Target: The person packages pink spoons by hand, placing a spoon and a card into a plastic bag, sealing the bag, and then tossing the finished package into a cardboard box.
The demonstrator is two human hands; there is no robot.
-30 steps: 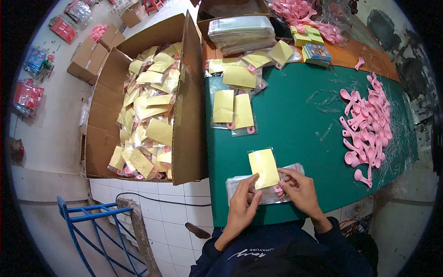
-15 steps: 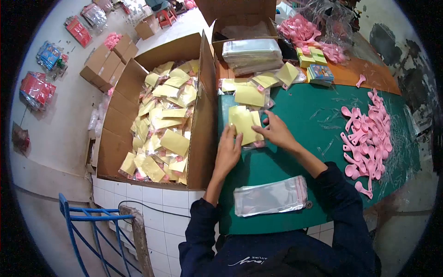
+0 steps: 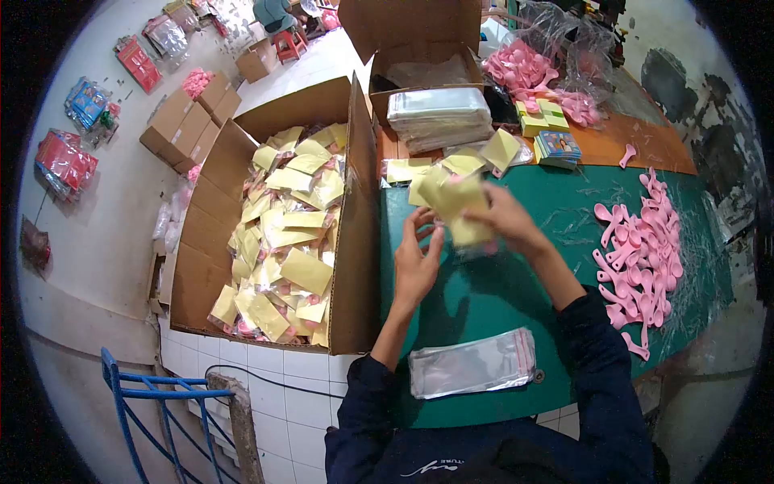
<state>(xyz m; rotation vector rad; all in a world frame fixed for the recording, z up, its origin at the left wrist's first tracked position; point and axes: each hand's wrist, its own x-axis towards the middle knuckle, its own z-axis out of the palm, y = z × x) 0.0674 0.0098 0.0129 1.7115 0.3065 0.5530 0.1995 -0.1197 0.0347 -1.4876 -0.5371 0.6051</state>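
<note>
My right hand (image 3: 513, 222) grips a plastic packet with a yellow card (image 3: 466, 214), held over the green table and blurred by motion. Just left of the packet, my left hand (image 3: 415, 262) has its fingers curved and apart, fingertips close to the packet's edge. Behind the hands lie more yellow-card packets (image 3: 408, 168), partly overlapped by the one in my grip. Nearer my body rests a stack of clear plastic bags (image 3: 472, 365) on the green table (image 3: 500, 302).
At left stands a large cardboard box (image 3: 359, 242) filled with yellow-card packets. Pink spoons (image 3: 641, 250) are heaped at the right. Toward the back are stacked clear bags (image 3: 439, 113), small card stacks (image 3: 558, 148) and another open box (image 3: 419, 36). A blue metal frame (image 3: 153, 394) stands at lower left.
My right hand has lifted the yellow-card packet and tilted it rightward. My left hand has come off its left side and sits lower. The view has tipped slightly upward.
</note>
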